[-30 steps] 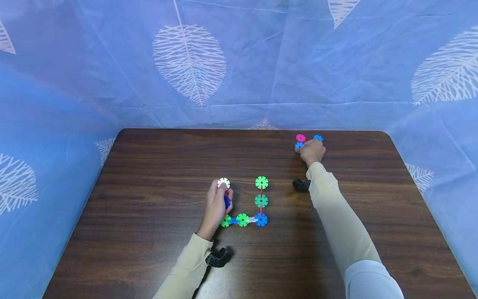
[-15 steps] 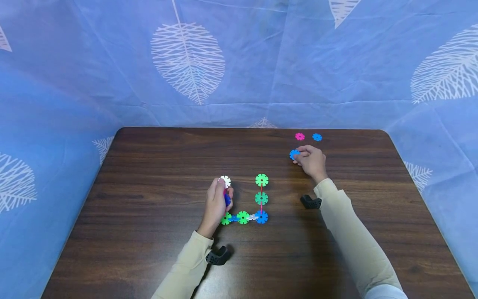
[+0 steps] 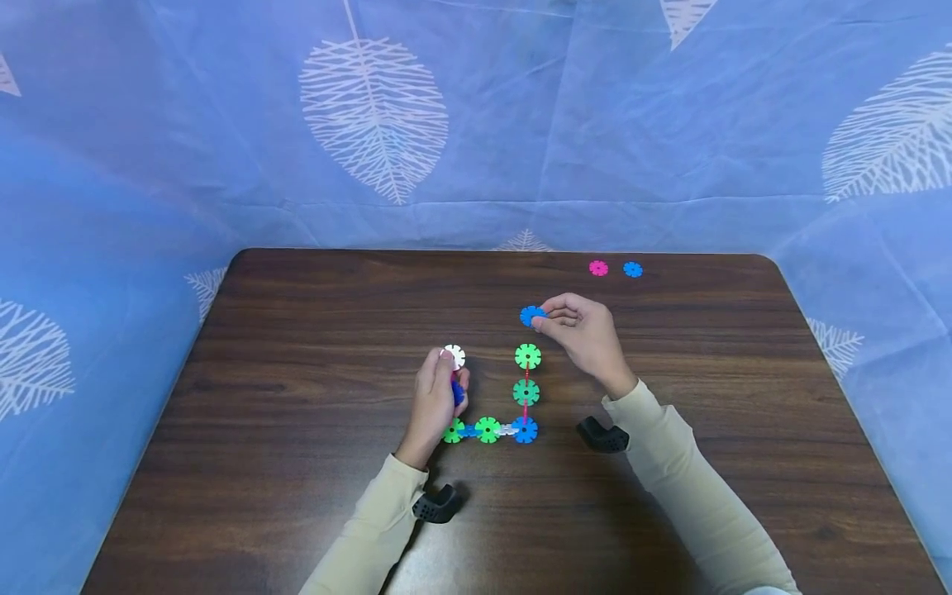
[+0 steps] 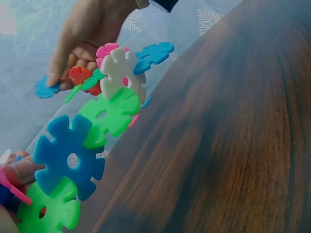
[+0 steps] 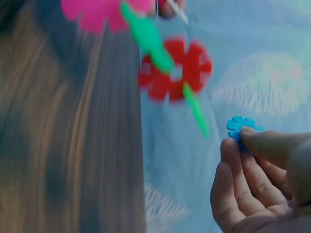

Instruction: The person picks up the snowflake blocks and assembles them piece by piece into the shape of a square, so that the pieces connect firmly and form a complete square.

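My left hand (image 3: 430,401) grips the left side of a U-shaped chain of interlocking notched plastic discs, around a dark blue disc (image 3: 458,393). At its thumb tip shows a white disc (image 3: 455,357). Green discs (image 3: 487,430), a blue corner disc (image 3: 525,430) and edge-on red and pink ones form the rest. In the left wrist view, a white disc (image 4: 112,73) stands slotted among colored ones. Beyond the chain's upper right green disc (image 3: 528,356), my right hand (image 3: 587,335) pinches a loose blue disc (image 3: 530,316) between thumb and fingers, apart from the chain.
A pink disc (image 3: 598,268) and another blue disc (image 3: 633,269) lie near the far edge of the dark wooden table (image 3: 297,330). Blue cloth with white leaf prints (image 3: 476,124) hangs behind and beside the table. Each wrist wears a black device (image 3: 602,435).
My right hand has lifted the blue disc from beside the pink one and carried it left and nearer, towards the chain's right arm. The left hand keeps its grip, almost still.
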